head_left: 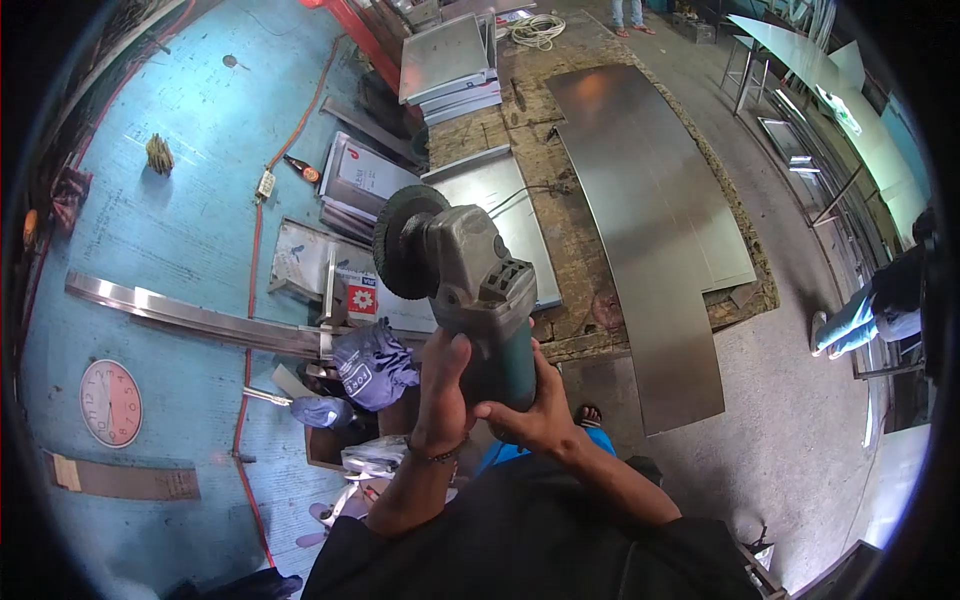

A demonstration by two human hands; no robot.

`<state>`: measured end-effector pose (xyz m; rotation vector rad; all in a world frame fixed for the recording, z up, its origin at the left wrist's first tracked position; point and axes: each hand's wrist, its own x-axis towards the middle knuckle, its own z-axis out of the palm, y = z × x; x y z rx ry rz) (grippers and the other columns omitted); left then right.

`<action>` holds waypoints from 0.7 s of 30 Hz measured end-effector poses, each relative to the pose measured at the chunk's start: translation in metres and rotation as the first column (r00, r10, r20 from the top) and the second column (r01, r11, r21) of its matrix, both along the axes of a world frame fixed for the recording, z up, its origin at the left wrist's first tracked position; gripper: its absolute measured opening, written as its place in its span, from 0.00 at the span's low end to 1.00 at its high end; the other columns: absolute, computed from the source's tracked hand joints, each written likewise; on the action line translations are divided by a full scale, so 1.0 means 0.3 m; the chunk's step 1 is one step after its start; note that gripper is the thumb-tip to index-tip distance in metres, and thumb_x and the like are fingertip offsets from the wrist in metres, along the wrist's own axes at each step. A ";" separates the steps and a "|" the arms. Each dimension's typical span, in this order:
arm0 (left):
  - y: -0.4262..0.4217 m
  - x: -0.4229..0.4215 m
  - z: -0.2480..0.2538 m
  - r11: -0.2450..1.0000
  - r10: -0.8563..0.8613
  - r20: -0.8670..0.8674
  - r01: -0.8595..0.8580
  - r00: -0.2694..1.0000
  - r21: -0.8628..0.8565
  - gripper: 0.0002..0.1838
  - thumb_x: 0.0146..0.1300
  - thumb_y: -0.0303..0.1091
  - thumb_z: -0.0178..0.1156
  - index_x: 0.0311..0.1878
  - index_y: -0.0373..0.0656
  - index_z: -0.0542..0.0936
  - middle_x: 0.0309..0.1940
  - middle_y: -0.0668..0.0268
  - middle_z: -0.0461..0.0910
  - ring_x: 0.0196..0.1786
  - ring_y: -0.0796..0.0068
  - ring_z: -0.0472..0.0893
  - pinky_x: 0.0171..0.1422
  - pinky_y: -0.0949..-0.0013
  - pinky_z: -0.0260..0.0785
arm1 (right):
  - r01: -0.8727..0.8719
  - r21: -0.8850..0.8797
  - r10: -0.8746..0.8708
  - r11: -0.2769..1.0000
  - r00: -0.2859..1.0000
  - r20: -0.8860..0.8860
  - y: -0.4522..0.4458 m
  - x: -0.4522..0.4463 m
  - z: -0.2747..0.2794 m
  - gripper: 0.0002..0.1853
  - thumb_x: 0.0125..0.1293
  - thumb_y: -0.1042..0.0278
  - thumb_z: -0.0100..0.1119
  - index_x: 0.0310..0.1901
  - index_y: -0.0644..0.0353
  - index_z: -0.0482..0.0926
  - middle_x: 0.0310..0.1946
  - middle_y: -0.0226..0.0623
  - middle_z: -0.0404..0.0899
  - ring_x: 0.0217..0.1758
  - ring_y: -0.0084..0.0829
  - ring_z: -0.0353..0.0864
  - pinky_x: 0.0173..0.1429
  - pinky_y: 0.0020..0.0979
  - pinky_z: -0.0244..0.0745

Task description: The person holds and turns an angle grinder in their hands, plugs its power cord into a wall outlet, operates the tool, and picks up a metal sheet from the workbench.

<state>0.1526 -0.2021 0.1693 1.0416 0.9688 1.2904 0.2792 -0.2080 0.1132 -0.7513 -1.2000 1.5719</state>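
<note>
An angle grinder (480, 262) with a green body and a grey metal head is held up in front of my chest. Its dark round flap disc (405, 240) points to the upper left. My left hand (443, 393) grips the body from the left side, thumb up. From the right, my right hand (535, 405) closes round the lower body; some of its fingers are hidden behind the tool. Beyond the grinder, a shallow metal tray (480, 178) lies on the worn wooden workbench (570, 225). A long sheet of metal (650, 190) extends over the bench's right side and near edge.
Stacked metal panels (450, 60) and a coiled cable (537, 32) occupy the bench's far end. Against the blue wall (200, 220) are a bundled purple bag (375, 365) and a wall clock (111, 403). Another person (880, 300) stands at right, near leaning metal sheets (840, 110).
</note>
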 end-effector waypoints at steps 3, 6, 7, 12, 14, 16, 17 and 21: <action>0.005 -0.003 -0.002 0.995 -0.096 0.099 0.093 0.990 0.039 0.39 0.72 0.61 0.45 0.67 0.32 0.67 0.58 0.50 0.77 0.59 0.60 0.79 0.64 0.57 0.72 | 0.029 0.060 -0.030 0.998 0.999 0.023 -0.001 -0.002 -0.035 0.50 0.48 0.55 0.82 0.66 0.71 0.63 0.56 0.46 0.76 0.59 0.33 0.77 0.63 0.35 0.73; -0.010 0.024 0.022 0.998 -0.006 0.286 0.023 0.958 -0.056 0.32 0.72 0.51 0.52 0.66 0.31 0.66 0.56 0.47 0.78 0.56 0.59 0.81 0.63 0.60 0.73 | -0.007 0.020 0.006 1.000 1.000 0.018 0.001 0.009 -0.030 0.58 0.48 0.50 0.81 0.72 0.73 0.56 0.59 0.56 0.76 0.64 0.39 0.77 0.66 0.38 0.72; -0.017 0.030 0.034 0.998 0.034 0.253 -0.017 0.967 -0.067 0.32 0.72 0.49 0.51 0.67 0.31 0.64 0.57 0.48 0.77 0.58 0.60 0.80 0.64 0.60 0.73 | -0.006 0.024 0.005 1.000 1.000 0.018 0.003 0.011 -0.026 0.58 0.48 0.50 0.81 0.72 0.73 0.56 0.59 0.56 0.76 0.64 0.39 0.77 0.66 0.38 0.72; -0.045 0.121 0.026 0.811 0.507 -0.083 -0.441 0.858 0.384 0.29 0.74 0.42 0.53 0.69 0.33 0.59 0.63 0.48 0.70 0.63 0.62 0.75 0.65 0.60 0.70 | 0.024 0.008 -0.023 1.000 0.997 -0.070 -0.009 0.012 -0.001 0.53 0.48 0.45 0.80 0.67 0.70 0.63 0.55 0.49 0.79 0.59 0.34 0.78 0.62 0.37 0.74; -0.072 0.097 -0.002 0.787 0.518 -0.211 -0.365 0.829 0.498 0.31 0.74 0.45 0.54 0.69 0.33 0.58 0.64 0.48 0.68 0.64 0.61 0.73 0.67 0.59 0.67 | 0.019 0.035 -0.016 0.999 0.996 -0.089 0.005 0.027 0.004 0.53 0.49 0.38 0.78 0.66 0.69 0.64 0.54 0.49 0.79 0.58 0.33 0.79 0.61 0.37 0.74; -0.093 0.066 -0.060 0.769 0.529 -0.387 -0.235 0.755 0.594 0.36 0.70 0.48 0.60 0.69 0.32 0.59 0.64 0.50 0.65 0.65 0.57 0.72 0.69 0.57 0.65 | 0.014 0.052 -0.008 0.999 0.994 -0.106 -0.001 0.034 0.016 0.53 0.49 0.32 0.75 0.65 0.68 0.65 0.53 0.48 0.79 0.57 0.33 0.79 0.60 0.37 0.75; -0.092 0.063 -0.062 0.766 0.535 -0.383 -0.240 0.753 0.597 0.36 0.70 0.48 0.60 0.69 0.32 0.59 0.64 0.50 0.65 0.65 0.57 0.72 0.69 0.57 0.65 | 0.051 0.040 -0.047 0.998 0.994 -0.097 -0.006 0.031 0.033 0.55 0.49 0.27 0.70 0.65 0.68 0.65 0.52 0.48 0.79 0.57 0.33 0.79 0.59 0.37 0.75; -0.064 0.066 -0.039 0.711 0.589 -0.487 -0.127 0.645 0.691 0.40 0.66 0.46 0.66 0.70 0.31 0.61 0.66 0.49 0.66 0.65 0.56 0.72 0.66 0.57 0.70 | 0.120 0.073 -0.109 0.990 0.985 -0.135 -0.004 0.015 0.065 0.55 0.55 0.21 0.59 0.66 0.68 0.63 0.52 0.46 0.79 0.55 0.32 0.79 0.58 0.35 0.75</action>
